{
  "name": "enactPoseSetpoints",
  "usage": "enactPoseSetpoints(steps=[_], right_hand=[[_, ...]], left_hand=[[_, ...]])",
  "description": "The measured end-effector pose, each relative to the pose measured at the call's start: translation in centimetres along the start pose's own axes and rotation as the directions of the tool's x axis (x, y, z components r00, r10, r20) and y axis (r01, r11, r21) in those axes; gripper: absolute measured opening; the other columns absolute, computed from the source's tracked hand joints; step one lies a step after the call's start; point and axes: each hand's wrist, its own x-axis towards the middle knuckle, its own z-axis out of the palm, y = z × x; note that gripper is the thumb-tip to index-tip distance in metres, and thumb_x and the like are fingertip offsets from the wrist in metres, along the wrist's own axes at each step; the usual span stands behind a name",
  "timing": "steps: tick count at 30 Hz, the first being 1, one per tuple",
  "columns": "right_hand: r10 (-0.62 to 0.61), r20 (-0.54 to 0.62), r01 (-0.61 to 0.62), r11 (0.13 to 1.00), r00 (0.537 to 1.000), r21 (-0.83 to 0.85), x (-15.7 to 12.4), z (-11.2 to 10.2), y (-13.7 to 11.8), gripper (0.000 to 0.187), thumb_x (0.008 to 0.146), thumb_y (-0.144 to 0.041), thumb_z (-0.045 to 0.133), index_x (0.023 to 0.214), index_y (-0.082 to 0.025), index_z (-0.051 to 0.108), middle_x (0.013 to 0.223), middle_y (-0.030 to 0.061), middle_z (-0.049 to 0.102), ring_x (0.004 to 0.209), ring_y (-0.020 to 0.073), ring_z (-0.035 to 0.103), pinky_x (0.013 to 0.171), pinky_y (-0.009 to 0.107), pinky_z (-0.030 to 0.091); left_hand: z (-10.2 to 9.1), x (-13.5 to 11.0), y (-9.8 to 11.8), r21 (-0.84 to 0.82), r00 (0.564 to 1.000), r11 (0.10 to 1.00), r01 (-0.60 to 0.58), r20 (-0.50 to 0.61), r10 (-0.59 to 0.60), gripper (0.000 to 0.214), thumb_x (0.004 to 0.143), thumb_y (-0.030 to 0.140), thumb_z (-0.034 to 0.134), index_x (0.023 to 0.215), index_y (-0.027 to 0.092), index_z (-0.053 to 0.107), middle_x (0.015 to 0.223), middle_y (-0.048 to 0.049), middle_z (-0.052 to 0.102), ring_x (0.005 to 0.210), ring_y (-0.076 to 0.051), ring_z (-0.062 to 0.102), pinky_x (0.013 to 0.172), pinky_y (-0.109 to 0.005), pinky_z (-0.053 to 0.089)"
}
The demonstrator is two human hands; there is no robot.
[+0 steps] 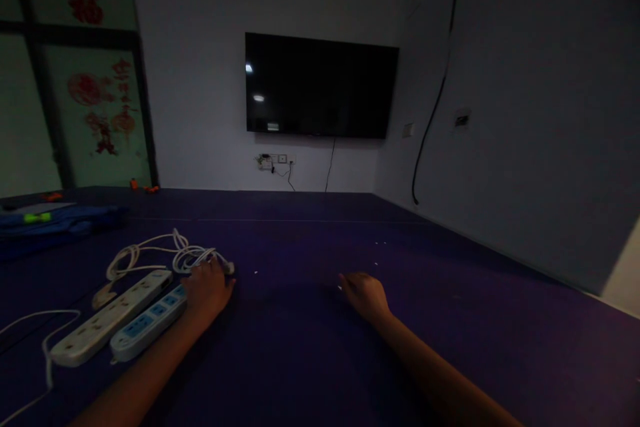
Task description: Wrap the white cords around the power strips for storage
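My left hand [207,290] lies over the far end of a power strip with blue sockets [150,320], its fingers bent round that end and the thumb off to the right. A white cable [187,257] lies coiled just beyond the fingertips. Alongside is a second, all-white power strip [113,317], roughly parallel to the first. My right hand [366,293] rests closed on the dark purple surface, fingers curled in. A tiny white scrap [340,287] shows right at its fingertips; whether the fingers pinch it is too small to make out.
Blue folded cloth [65,221] with a bright green item [37,217] lies at the far left. Small orange objects [151,189] sit near the door. White specks [377,263] dot the surface. A television [320,87] hangs on the back wall; a black cable [430,123] runs down the right wall.
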Motion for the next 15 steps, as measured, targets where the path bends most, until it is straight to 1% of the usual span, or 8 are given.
enactPoseSetpoints(steps=[1,3,6,8,11,15], right_hand=[[0.028,0.021,-0.028,1.000,0.999,0.007,0.0,0.1,0.1,0.049,0.093,-0.037,0.031,0.062,-0.017,0.062,0.063,0.0062,0.063,0.058,0.0135,0.057,0.053,0.024,0.031],[0.037,0.065,-0.038,0.999,0.997,0.018,0.0,0.2,-0.2,0.048,0.093,-0.038,0.031,0.063,-0.017,0.063,0.063,0.0059,0.064,0.059,0.0139,0.058,0.052,0.025,0.030],[0.005,0.111,-0.007,1.000,0.994,0.024,0.0,0.2,-0.8,0.047,0.092,-0.037,0.031,0.064,-0.018,0.063,0.064,0.0056,0.064,0.059,0.0143,0.058,0.051,0.025,0.029],[-0.005,0.120,0.002,1.000,0.993,0.021,0.0,0.3,-1.0,0.048,0.092,-0.038,0.031,0.063,-0.018,0.063,0.064,0.0057,0.064,0.058,0.0145,0.059,0.051,0.025,0.029],[-0.007,0.120,0.005,1.000,0.993,0.015,0.1,0.4,-0.9,0.048,0.092,-0.038,0.032,0.063,-0.018,0.063,0.063,0.0057,0.064,0.058,0.0145,0.059,0.051,0.025,0.029],[0.000,0.122,-0.001,1.000,0.993,0.009,0.1,0.4,-0.8,0.047,0.092,-0.037,0.032,0.062,-0.018,0.063,0.063,0.0052,0.064,0.058,0.0145,0.059,0.050,0.025,0.029]], left_hand=[[0.2,0.3,-0.8,0.020,0.999,0.999,0.044,0.025,-0.045,0.054,0.082,0.035,0.045,0.118,-0.005,0.050,0.114,-0.0312,0.055,0.107,-0.042,0.051,0.080,-0.053,0.040],[0.7,0.7,-1.9,0.048,0.991,0.993,0.109,0.073,-0.112,0.049,0.081,0.036,0.045,0.111,-0.001,0.055,0.107,-0.0295,0.059,0.103,-0.042,0.053,0.077,-0.053,0.040],[1.4,1.0,-2.9,0.062,0.982,0.988,0.144,0.111,-0.150,0.041,0.081,0.035,0.045,0.104,0.004,0.059,0.101,-0.0260,0.062,0.097,-0.041,0.056,0.073,-0.051,0.041],[1.7,0.9,-3.1,0.055,0.986,0.991,0.124,0.104,-0.129,0.040,0.083,0.033,0.043,0.104,0.003,0.059,0.100,-0.0256,0.063,0.095,-0.039,0.056,0.072,-0.049,0.042],[1.8,0.6,-3.0,0.042,0.996,0.997,0.065,0.064,-0.067,0.042,0.086,0.031,0.037,0.111,0.002,0.055,0.105,-0.0262,0.060,0.100,-0.037,0.055,0.075,-0.046,0.042],[1.3,0.2,-2.0,0.020,1.000,1.000,-0.005,0.005,0.005,0.046,0.088,0.032,0.035,0.119,0.001,0.049,0.108,-0.0258,0.058,0.104,-0.037,0.052,0.079,-0.047,0.041]])
